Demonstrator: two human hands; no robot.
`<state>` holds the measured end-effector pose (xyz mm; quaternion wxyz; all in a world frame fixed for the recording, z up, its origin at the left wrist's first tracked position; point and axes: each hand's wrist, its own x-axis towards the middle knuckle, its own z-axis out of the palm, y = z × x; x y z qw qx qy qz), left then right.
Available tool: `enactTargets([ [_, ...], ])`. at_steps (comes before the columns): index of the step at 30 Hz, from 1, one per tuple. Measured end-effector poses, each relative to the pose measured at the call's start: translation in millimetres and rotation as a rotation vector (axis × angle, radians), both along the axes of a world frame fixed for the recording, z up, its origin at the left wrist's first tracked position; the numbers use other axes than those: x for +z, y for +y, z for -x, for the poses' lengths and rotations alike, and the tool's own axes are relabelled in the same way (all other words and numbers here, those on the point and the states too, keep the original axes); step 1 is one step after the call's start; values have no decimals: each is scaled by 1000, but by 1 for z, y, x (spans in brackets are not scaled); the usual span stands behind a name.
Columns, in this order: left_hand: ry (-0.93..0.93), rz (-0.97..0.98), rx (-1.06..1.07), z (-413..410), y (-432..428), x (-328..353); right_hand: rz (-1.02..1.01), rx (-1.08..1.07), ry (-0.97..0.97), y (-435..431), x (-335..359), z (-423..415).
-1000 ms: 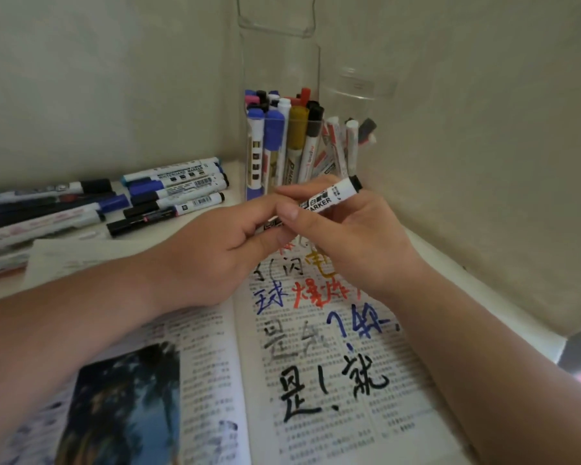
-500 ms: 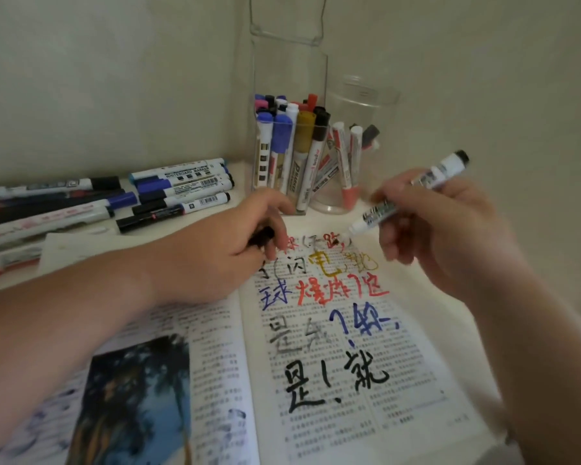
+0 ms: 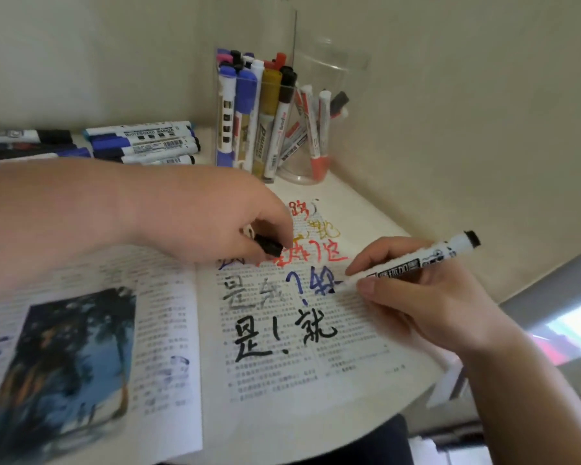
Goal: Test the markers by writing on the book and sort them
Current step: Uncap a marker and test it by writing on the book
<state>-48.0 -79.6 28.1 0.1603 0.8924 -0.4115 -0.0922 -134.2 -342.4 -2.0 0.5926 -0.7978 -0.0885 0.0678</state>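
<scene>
An open book [image 3: 282,370] lies on the white table, its right page covered with handwritten characters in black, blue, red, gold and grey. My right hand [image 3: 426,297] grips a white marker [image 3: 413,263] with a black end, its tip down at the page beside the blue characters. My left hand [image 3: 212,213] rests on the book's upper middle and pinches the black cap [image 3: 267,246]. Several markers [image 3: 141,142] lie in a row at the back left.
Two clear holders stand in the back corner: a tall one [image 3: 255,105] packed with markers and a round one [image 3: 332,78] with a few red-tipped markers. Walls close in behind and on the right. The table's curved edge [image 3: 416,407] runs at the lower right.
The marker was uncapped: my hands pulled apart, the left kept the cap. My right hand swung out right, then came down so the tip meets the page.
</scene>
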Motion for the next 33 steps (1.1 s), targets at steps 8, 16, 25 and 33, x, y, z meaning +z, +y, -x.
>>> enactTargets([
  [8, -58, 154, 69, -2, -25, -20, 23, -18, -181, 4, -13, 7],
  [16, -201, 324, -55, -4, -14, -43, 50, -36, -196, 4, -17, 6],
  [25, -216, 319, -130, -5, -15, -50, 147, -114, -270, 7, -18, 5],
  [33, -186, 345, -132, -4, -15, -49, 84, -121, -209, 3, -18, 5],
])
